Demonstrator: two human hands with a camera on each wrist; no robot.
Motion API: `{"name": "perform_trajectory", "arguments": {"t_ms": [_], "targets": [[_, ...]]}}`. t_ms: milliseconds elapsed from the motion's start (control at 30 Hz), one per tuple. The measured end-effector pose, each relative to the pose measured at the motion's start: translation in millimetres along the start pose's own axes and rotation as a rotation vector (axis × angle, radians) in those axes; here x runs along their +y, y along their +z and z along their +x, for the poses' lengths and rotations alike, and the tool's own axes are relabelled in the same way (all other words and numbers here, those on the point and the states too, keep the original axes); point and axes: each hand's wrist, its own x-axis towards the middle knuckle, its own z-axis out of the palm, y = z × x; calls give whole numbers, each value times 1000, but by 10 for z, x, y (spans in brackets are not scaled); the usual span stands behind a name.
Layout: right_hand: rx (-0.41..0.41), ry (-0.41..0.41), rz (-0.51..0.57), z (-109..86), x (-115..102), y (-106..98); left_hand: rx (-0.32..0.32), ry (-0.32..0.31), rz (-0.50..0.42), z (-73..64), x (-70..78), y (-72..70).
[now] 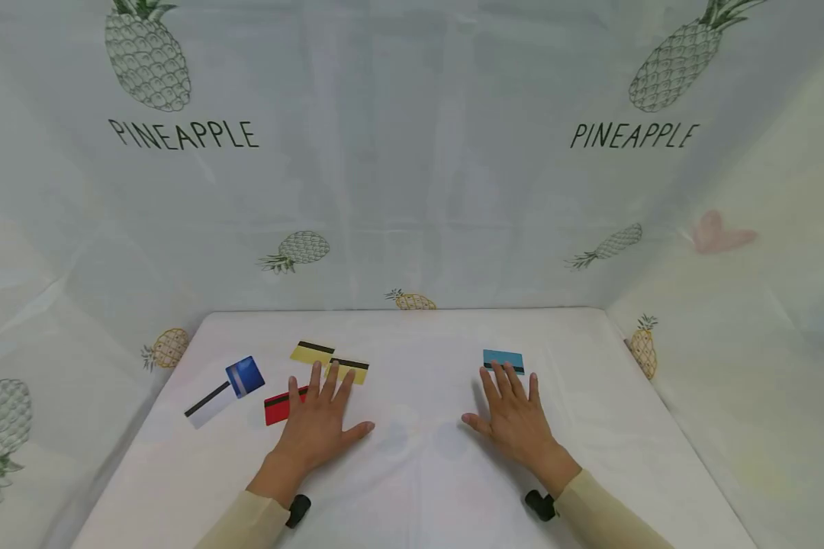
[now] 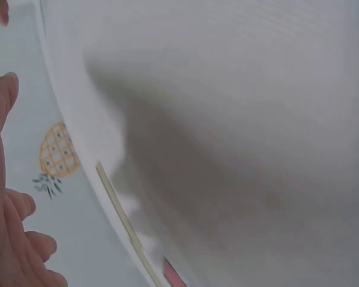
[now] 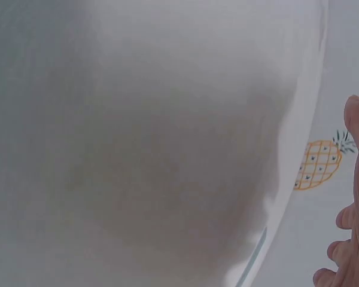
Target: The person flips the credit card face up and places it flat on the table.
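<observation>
My left hand (image 1: 318, 427) is held over the table with its fingers spread and nothing in them. Its fingertips overlap a red card (image 1: 277, 410) and the nearer of two yellow cards (image 1: 357, 372) in the head view. The farther yellow card (image 1: 309, 352) lies just behind. On the right, my right hand (image 1: 519, 428) is spread too, holding nothing, with its fingertips over the near edge of a light blue card (image 1: 503, 357). Both wrist views show the palms raised above the cloth, casting shadows. Black stripes run along the cards.
At the left lie a dark blue card (image 1: 246, 377) and a whitish card (image 1: 209, 404) with a black stripe, their corners meeting. A white cloth covers the table (image 1: 412, 488). Behind it hangs a pineapple-printed curtain (image 1: 412, 191), which continues along both sides.
</observation>
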Motion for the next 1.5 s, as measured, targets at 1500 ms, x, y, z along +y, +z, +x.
{"name": "perform_trajectory", "arguments": {"t_ms": [1500], "targets": [[-270,-4,125,258,171,113,-228,292,4,603,1152,362]]}}
